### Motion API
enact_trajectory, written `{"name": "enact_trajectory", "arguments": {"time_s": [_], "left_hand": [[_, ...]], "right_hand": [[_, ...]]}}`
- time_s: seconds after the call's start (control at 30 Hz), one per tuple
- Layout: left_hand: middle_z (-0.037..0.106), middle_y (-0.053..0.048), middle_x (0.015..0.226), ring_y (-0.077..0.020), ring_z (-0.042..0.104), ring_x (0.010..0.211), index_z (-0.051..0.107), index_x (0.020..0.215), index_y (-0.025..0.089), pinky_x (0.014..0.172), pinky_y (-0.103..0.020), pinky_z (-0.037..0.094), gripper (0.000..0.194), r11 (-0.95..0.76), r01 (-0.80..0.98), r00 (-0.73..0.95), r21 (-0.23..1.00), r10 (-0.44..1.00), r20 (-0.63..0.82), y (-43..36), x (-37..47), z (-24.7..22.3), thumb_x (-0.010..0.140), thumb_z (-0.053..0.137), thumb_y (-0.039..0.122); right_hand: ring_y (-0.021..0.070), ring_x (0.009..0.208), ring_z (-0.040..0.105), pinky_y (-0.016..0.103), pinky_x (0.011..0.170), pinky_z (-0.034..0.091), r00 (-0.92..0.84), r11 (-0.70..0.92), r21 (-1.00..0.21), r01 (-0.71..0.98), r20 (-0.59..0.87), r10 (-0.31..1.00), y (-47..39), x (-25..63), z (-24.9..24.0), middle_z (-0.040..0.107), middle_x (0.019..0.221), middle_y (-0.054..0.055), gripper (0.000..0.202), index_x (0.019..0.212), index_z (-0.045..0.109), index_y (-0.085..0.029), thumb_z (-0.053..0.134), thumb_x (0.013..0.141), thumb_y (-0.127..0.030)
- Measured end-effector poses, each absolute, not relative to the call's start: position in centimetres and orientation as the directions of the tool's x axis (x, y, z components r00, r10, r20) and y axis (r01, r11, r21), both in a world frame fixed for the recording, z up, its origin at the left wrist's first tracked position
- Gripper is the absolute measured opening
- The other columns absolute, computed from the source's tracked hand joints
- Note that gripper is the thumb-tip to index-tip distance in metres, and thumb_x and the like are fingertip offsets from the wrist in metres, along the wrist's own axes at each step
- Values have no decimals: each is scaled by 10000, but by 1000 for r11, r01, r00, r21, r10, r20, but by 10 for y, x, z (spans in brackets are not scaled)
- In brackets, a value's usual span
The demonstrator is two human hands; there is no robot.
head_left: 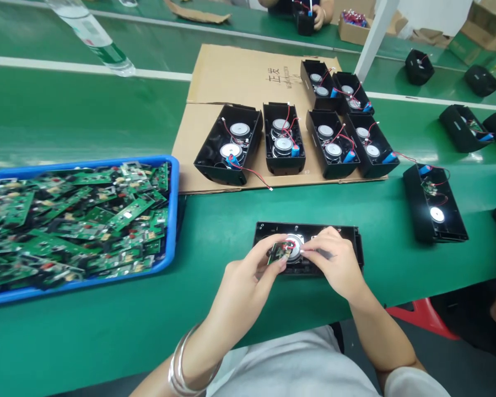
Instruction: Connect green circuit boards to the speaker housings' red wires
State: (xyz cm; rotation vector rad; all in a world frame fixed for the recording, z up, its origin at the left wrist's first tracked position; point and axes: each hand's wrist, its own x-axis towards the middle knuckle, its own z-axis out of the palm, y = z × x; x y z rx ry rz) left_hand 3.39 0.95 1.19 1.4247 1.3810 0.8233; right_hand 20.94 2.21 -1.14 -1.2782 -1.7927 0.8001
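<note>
My left hand (pixel 248 281) pinches a small green circuit board (pixel 278 252) between thumb and fingers. A bit of red wire shows at the board's right end. Close beside it, my right hand (pixel 337 259) has its thumb and forefinger closed on what looks like a small white wire plug (pixel 302 251). Both hands are over a black speaker housing (pixel 268 227) that lies lengthwise on the green table. Inside it a round silver speaker (pixel 294 248) shows behind the board; my right hand covers much of the housing's right half.
At left stands a blue tray (pixel 174 220) heaped with circuit boards. Ahead, several open speaker housings (pixel 284 138) with wires sit on flattened cardboard (pixel 231 71). Another housing (pixel 436 204) lies at right. A water bottle (pixel 95 38) and a co-worker's hand (pixel 320 16) are farther back.
</note>
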Motion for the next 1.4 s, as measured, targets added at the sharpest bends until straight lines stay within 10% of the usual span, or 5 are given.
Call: {"name": "enact_trajectory", "arguments": {"time_s": [0.57,0.83,1.23,1.4], "left_hand": [[747,7,803,-173,706,652,614,1135,239,612,-239,549,315,-35,512,180,858,981,-68,8,40,7,852,477,227],[743,9,795,-179,730,747,637,1046,238,685,-235,570,300,-28,372,291,928,953,-88,12,36,8,843,423,185],[713,23,683,-185,710,626,631,1052,239,623,-258,573,266,31,336,278,941,952,-131,12,35,6,829,488,266],[658,55,590,-149,630,492,619,1071,242,521,-223,494,266,-23,460,170,888,983,-62,11,36,7,834,500,267]], "right_hand": [[174,693,469,344,654,314,-434,590,-280,757,461,774,14,198,-15,656,706,25,192,803,651,-176,497,912,-148],[163,698,502,323,682,369,-370,506,-523,685,348,861,19,204,-14,643,718,12,171,1031,626,-163,491,941,-218],[183,794,552,315,713,458,-317,449,-488,748,332,888,17,215,-12,630,860,67,258,977,663,-171,486,938,-354],[206,711,576,313,589,435,-281,309,-128,942,200,939,20,234,-11,636,785,71,224,983,683,-165,499,930,-280]]}}
